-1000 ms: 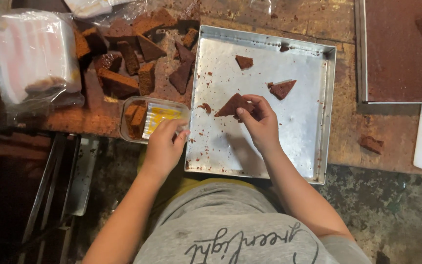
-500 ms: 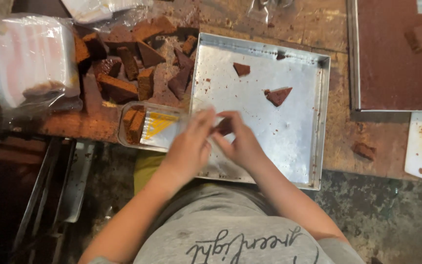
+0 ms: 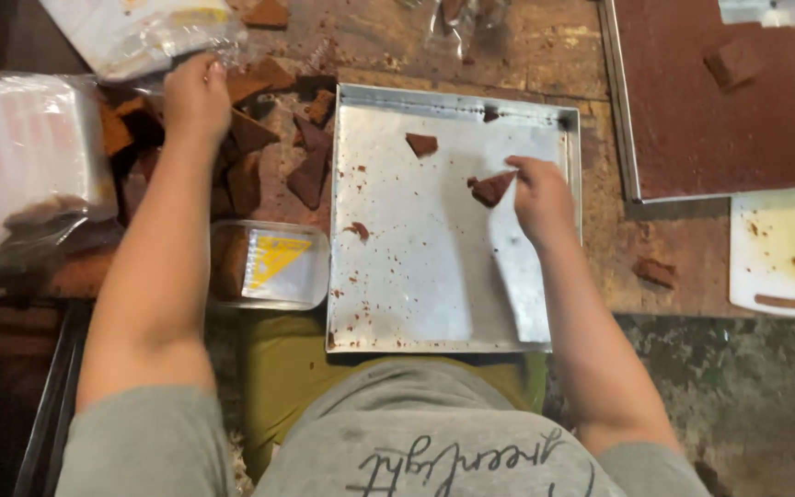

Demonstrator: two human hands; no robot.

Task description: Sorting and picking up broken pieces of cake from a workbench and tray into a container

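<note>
My right hand (image 3: 537,194) pinches a triangular brown cake piece (image 3: 491,188) lying on the square metal tray (image 3: 434,285). A smaller brown piece (image 3: 421,144) sits farther up the tray. My left hand (image 3: 197,90) reaches far up left, fingers curled down onto the pile of brown cake pieces (image 3: 259,156) beside a plastic-wrapped white package (image 3: 131,28); whether it grips anything is hidden. A clear plastic box (image 3: 270,264) with a yellow label and cake inside lies closed left of the tray.
A stack of clear plastic boxes in a bag (image 3: 20,166) sits at far left. A large tray of brown cake (image 3: 720,101) lies at upper right, a white cutting board (image 3: 777,253) below it. Crumbs dot the wooden table (image 3: 604,248).
Both hands have parted from the plastic box near the tray's left edge. My left hand moved up to the cake pile; my right hand moved right onto the triangular piece.
</note>
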